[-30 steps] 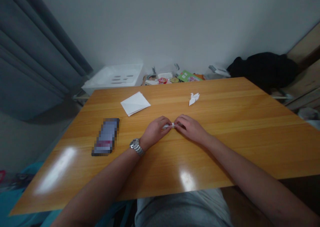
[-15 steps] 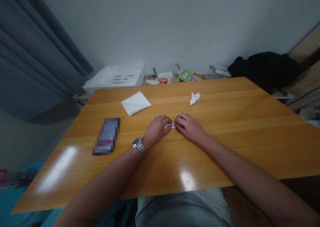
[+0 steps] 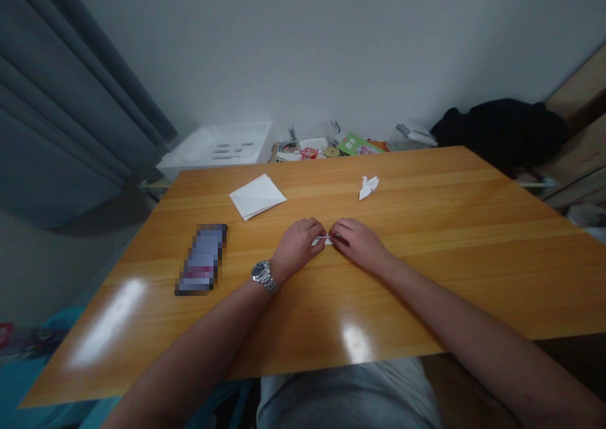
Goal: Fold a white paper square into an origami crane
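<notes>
A small piece of folded white paper (image 3: pixel 322 241) lies between my hands at the middle of the wooden table, mostly covered by fingers. My left hand (image 3: pixel 303 243) pinches its left part, with the wrist watch (image 3: pixel 264 276) just behind. From the right, my right hand (image 3: pixel 356 240) closes its thumb and fingers on the other side. The fingertips of both hands nearly meet. Beyond my right hand stands a white folded paper crane (image 3: pixel 368 187). Past my left hand lies a stack of white paper sheets (image 3: pixel 258 197).
A phone with a blurred screen (image 3: pixel 202 258) lies on the wooden table (image 3: pixel 454 240) to the left. Behind the far edge are a white tray (image 3: pixel 227 144), a green booklet (image 3: pixel 358 144) and a black cloth heap (image 3: pixel 506 132). A grey curtain (image 3: pixel 71 88) hangs at left.
My right hand has shifted very slightly towards the left, closer to my left fingertips. Both hands keep hold of the folded paper. Crane, sheets and phone stay put.
</notes>
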{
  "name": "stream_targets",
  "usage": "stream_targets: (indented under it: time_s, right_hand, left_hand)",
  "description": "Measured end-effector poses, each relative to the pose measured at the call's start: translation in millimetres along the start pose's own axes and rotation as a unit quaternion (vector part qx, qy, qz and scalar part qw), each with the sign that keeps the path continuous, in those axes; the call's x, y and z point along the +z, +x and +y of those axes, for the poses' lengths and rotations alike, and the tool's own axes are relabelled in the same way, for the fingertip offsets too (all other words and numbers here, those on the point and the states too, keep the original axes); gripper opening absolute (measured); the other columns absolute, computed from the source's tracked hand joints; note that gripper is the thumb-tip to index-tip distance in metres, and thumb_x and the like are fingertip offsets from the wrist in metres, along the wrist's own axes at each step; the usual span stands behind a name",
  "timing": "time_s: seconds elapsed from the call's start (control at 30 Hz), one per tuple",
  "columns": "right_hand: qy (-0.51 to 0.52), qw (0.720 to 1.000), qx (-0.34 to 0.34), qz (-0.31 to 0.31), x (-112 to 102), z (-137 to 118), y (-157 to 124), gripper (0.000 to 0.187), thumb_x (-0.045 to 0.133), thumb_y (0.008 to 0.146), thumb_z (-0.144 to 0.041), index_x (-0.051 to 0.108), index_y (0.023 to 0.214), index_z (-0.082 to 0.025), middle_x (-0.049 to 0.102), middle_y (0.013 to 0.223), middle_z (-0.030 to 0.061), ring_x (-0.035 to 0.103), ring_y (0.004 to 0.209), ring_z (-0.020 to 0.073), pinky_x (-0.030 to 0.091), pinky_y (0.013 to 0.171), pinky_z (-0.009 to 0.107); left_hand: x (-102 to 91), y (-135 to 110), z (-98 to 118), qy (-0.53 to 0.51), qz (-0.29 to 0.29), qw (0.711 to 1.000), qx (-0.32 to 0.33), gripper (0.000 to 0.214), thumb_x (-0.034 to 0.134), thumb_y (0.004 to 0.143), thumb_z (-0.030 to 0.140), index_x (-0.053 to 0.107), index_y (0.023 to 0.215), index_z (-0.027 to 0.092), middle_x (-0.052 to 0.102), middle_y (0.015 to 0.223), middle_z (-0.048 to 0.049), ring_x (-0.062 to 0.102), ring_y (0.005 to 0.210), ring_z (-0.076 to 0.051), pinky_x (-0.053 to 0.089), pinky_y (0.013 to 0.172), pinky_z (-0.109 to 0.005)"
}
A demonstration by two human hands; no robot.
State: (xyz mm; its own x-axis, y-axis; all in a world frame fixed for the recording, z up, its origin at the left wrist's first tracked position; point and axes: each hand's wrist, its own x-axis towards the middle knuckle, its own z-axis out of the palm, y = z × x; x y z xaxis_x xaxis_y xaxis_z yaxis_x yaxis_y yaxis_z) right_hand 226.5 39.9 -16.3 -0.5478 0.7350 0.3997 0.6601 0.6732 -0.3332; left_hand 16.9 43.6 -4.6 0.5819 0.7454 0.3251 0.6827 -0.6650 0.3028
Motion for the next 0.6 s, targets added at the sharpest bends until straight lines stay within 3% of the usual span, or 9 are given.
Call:
stream_targets:
  time_s: [0.6]
  right_hand:
    - [-0.057, 0.997, -0.053, -0.025, -2.7, 1.3, -4.4, 0.014, 0.061, 0.096, -0.021, 0.075, 0.099, -0.019, 0.075, 0.102, 0.0075, 0.068, 0.096, 0.0220, 0.054, 0.083, 0.033]
  left_hand:
    - [-7.4, -1.5, 9.9, 0.107, -0.056, 0.992, 0.027, 0.015, 0.052, 0.101, 0.027, 0.063, 0.097, 0.017, 0.065, 0.099, -0.0065, 0.059, 0.091, -0.022, 0.048, 0.084, -0.035]
